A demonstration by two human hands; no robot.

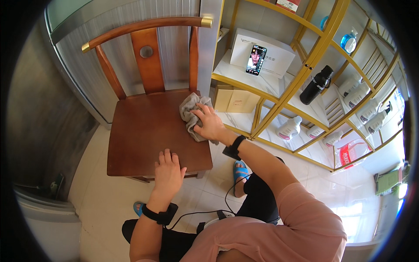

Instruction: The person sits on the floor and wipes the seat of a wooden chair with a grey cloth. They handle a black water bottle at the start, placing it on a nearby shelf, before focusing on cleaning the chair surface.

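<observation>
Before me stands a brown wooden chair [149, 131] with a curved, brass-tipped top rail [144, 28] and a round hole in its back slat [147, 68]. My right hand [209, 122] presses on a crumpled grey-beige cloth [190, 108] at the right edge of the seat, its fingers spread over the folds. Part of the cloth hangs past that edge. My left hand [168, 170] lies palm down on the seat's front edge, holding nothing, with the thumb apart from the fingers.
Right of the chair stands a gold-framed shelf unit [278, 108] with white marble-look boards. It bears a lit smartphone [256, 60] against a white box [240, 46], a black bottle [316, 85] and several white plastic bottles [289, 128]. A ribbed metallic panel [176, 55] rises behind the chair.
</observation>
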